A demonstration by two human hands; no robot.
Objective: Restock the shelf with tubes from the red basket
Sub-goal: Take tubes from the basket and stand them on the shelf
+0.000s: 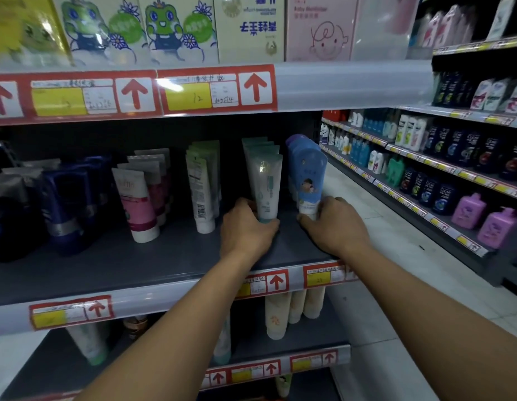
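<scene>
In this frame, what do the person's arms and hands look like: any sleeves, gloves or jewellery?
Both forearms are bare right to the frame's bottom edge; no sleeve shows. The left hand and right hand wear no gloves, and no ring, watch or bracelet is visible.

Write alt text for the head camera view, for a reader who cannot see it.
Two bare hands reach onto a dark store shelf: the left hand grips the base of a white and teal tube, the right hand holds a blue tube beside it. Rows of other tubes stand to the left.
</scene>
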